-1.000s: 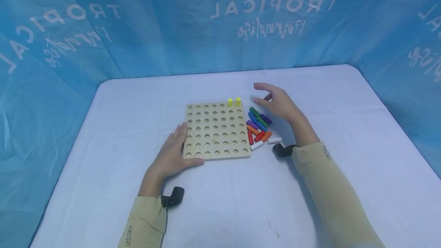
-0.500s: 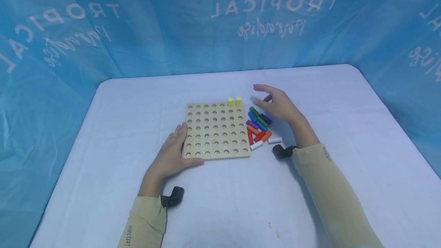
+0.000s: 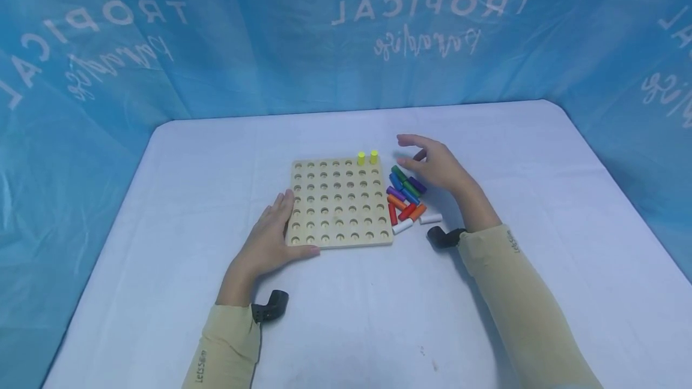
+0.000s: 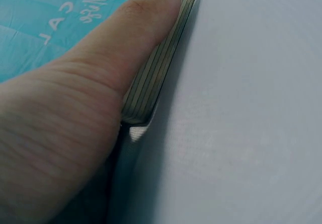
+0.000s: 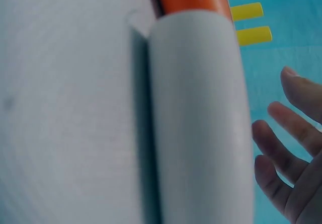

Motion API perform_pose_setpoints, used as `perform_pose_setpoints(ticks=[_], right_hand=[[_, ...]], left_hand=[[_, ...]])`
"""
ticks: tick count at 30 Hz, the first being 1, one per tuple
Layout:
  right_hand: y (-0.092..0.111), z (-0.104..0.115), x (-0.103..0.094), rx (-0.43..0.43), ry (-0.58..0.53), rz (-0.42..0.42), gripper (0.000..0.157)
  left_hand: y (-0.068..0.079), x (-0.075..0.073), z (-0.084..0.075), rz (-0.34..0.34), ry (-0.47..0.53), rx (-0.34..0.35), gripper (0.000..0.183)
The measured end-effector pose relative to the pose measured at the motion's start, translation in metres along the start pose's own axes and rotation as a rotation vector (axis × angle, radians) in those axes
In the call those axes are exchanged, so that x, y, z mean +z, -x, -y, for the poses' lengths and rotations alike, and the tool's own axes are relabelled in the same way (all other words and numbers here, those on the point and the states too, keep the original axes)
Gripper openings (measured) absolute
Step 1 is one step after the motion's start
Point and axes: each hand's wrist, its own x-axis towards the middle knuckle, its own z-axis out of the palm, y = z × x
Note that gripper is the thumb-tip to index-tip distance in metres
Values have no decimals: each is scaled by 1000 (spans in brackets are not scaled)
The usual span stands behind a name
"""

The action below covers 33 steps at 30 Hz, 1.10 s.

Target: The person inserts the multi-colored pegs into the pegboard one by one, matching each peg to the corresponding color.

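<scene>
A square wooden pegboard with rows of round holes lies flat on the table. Two yellow pegs stand upright in its far right holes. My left hand rests against the board's near left corner, fingers along the left side and thumb along the front edge. Right of the board lies a pile of loose pegs: green, blue, purple, orange, red and white. Just beyond that pile my right hand hovers, thumb and fingers apart, holding nothing. A white peg looms large in the right wrist view.
A white cloth covers the table. Behind it and at both sides hangs a blue printed curtain. Each wrist carries a small black camera, such as the one on the left wrist.
Almost nothing differs. The head view has shifted slightly, and the right hand sits marginally lower in it. Pegs and board keep their arrangement.
</scene>
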Motion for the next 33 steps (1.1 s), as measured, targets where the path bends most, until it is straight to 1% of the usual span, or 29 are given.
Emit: perform_pose_setpoints(ticks=[6,12,18,22,28,33], right_hand=[[-1,0,1,17,11,19,57],[-1,-2,0,32,36,64,56],[-2,-5,2,27,63,104,52],[-4,-7,4,6,75,119,49],[-5,-9,4,-50,108,116,47],[-6,-10,5,-60,124,117,46]], left_hand=[[-1,0,0,2,5,-8,137],[-1,0,0,6,6,-16,137],[1,-1,-1,5,9,-11,136],[1,-1,-1,3,4,-11,136],[0,-1,-1,7,1,-9,136],[-2,0,0,6,-5,-6,137]])
